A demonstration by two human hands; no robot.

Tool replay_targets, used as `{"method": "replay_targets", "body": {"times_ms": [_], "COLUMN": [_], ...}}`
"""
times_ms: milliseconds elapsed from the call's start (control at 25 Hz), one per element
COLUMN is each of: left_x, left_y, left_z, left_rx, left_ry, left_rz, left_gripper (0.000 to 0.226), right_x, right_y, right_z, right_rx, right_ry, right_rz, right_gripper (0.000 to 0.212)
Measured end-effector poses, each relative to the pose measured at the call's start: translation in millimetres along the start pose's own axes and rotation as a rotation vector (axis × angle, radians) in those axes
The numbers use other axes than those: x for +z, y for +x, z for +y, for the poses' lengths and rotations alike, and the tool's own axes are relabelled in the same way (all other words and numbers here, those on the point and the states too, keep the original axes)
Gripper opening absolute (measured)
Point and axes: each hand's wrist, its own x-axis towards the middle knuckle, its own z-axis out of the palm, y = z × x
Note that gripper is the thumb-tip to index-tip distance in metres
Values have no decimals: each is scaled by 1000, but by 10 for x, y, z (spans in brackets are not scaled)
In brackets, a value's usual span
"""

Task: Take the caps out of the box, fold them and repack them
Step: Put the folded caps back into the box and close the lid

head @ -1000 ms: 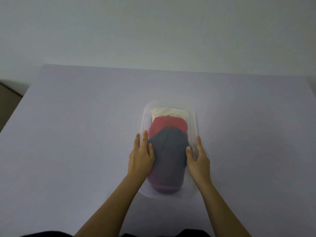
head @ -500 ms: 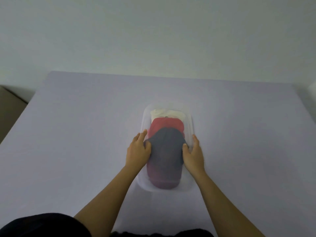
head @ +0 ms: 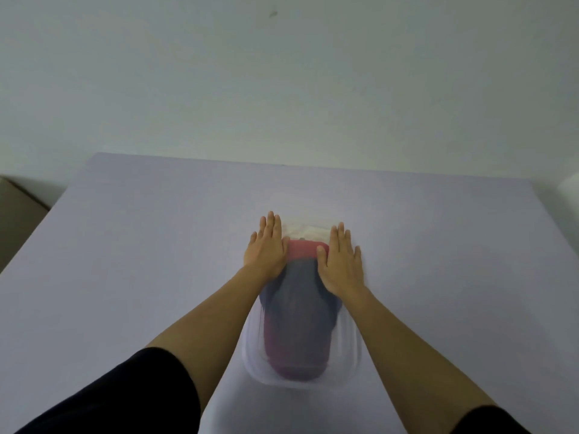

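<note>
Both hands are laid flat over the far half of the clear box (head: 352, 349). The left hand (head: 268, 247) is spread along one rim and the right hand (head: 341, 260) along the other. All fingers are held straight and close together, and nothing is gripped. Whether the palms are pressed down or merely hovering cannot be told.

Between the two sets of fingers the red cap (head: 305, 249) is seen, its edge met by the right thumb. Just past it, level with the fingertips, a cream cap (head: 308, 230) is tucked against the box's far end. Back from the knuckles, between the wrists and forearms, the navy cap (head: 297, 302) is laid on top and stretched toward the near end. All three caps seen are inside the box, which is set on the lavender table (head: 125, 245).

The step is judged to be the unpacking, with no cap lifted out yet, though a last pat-down after repacking cannot be ruled out. If it is unpacking, the navy cap is to be taken first. The fingers will need to be drawn back toward the wrists and curled under its crown, and the cap lifted clear without the light box being dragged along.
</note>
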Motion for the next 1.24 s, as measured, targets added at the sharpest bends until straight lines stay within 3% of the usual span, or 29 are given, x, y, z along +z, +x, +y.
{"method": "replay_targets", "body": {"times_ms": [240,480,680,760,880,960,1240], "left_x": [175,193,86,107,236,342,193], "left_y": [46,34,-204,-628,-1301,-1409,-497], "left_z": [-50,-42,-156,-246,-273,-209,246], "left_rx": [-1,-9,-26,-135,-348,-398,-357], "left_ry": [13,20,-153,-351,-724,-871,-878], "left_rz": [52,34,93,107,-18,-21,45], "left_gripper": [59,58,62,66,69,65,60], "right_x": [140,162,-32,-43,59,162,-165], "right_y": [73,83,-189,-565,-1212,-1362,-575], "right_z": [52,105,168,313,319,288,557], "right_rx": [-25,-37,29,120,325,394,388], "right_ry": [-47,-33,476,601,781,811,813], "right_rz": [106,102,319,259,-27,-112,24], "right_gripper": [61,61,58,62,70,67,60]}}
